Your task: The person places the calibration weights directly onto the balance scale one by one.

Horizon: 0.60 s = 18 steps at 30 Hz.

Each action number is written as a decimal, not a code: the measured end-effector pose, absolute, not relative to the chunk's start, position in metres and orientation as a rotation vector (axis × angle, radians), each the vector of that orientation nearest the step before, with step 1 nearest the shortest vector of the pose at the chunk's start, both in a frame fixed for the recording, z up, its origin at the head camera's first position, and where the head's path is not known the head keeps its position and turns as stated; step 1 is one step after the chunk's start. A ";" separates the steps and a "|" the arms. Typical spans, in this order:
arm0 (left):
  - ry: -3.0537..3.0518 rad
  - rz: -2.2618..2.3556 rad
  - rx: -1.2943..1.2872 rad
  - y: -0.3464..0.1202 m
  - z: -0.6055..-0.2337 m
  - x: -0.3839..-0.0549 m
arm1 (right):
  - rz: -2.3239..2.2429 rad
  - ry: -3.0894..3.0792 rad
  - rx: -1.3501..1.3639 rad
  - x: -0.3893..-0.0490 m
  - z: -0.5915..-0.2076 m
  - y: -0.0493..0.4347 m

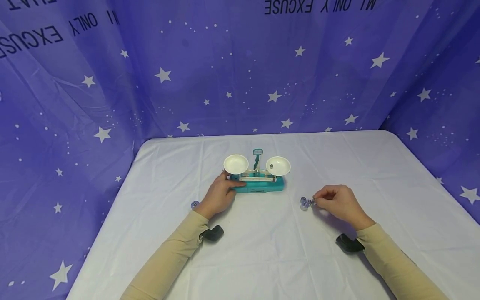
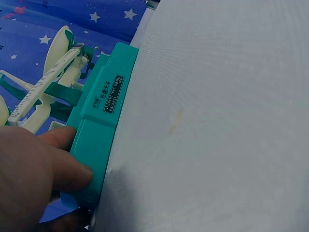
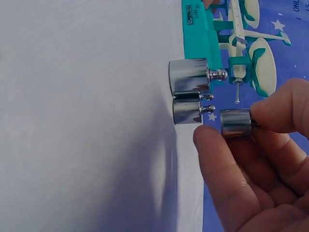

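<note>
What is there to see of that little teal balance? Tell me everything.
The balance stands upright on the white cloth. Its teal base, apparently plastic, carries a dark label including "BALANCE". Above it are a white beam with scale marks, a teal upright and two round, white pans; a small metallic weight sits in the right pan. The left hand grips the base's left end.

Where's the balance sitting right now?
In the head view, the teal balance stands on the table near mid-picture, its left end held by the left hand; the clustered metal weights are to its right.
</note>
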<state>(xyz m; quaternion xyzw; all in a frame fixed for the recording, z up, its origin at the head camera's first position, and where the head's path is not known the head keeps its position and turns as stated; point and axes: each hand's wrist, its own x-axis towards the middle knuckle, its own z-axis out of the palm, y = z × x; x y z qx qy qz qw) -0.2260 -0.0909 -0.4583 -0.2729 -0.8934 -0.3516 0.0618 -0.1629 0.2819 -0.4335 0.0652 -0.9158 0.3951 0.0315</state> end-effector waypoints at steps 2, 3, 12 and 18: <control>-2.702 -1.063 -0.824 -0.091 -0.458 -0.226 | 1.243 -2.810 0.194 -0.163 -0.433 0.282; -2.702 -1.064 -0.825 -0.091 -0.458 -0.226 | 1.268 -2.801 0.193 -0.164 -0.432 0.282; -2.694 -1.059 -0.839 -0.092 -0.458 -0.226 | 1.600 -2.701 0.210 -0.168 -0.426 0.280; -2.672 -1.056 -0.850 -0.092 -0.458 -0.226 | 1.587 -2.740 0.204 -0.171 -0.419 0.275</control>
